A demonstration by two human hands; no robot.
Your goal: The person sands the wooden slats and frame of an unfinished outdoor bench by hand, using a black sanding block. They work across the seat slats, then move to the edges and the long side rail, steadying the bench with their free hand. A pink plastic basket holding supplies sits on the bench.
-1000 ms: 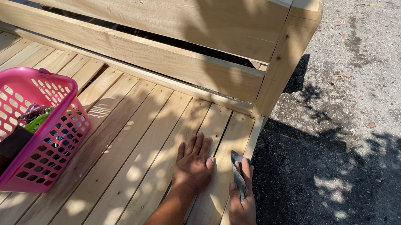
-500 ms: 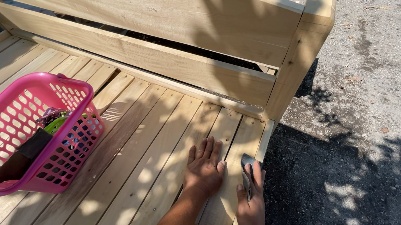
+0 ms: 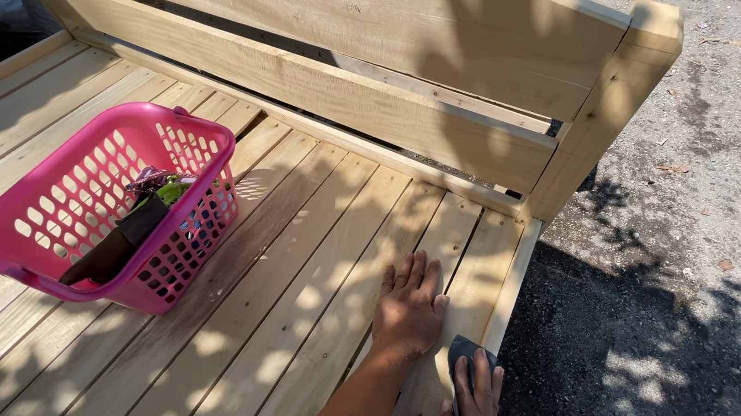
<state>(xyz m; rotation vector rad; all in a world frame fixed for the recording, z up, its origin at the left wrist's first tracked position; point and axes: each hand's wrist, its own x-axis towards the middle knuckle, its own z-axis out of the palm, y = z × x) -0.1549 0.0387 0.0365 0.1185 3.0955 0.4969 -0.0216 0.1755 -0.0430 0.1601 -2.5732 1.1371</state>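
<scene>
Right hand (image 3: 472, 415) presses a small dark sanding pad (image 3: 464, 351) onto the outer edge slat (image 3: 511, 280) of the pale wooden bench seat (image 3: 289, 273), near the corner post (image 3: 610, 105); fingers lie flat over it, grip closed on the pad. Left hand (image 3: 410, 306) is released, palm flat on the slats just beside, holding nothing. The pad looks thin, light, flexible and grippy: best held from above with spread fingers, thumb at its edge. Pink plastic basket (image 3: 101, 205) sits well apart.
</scene>
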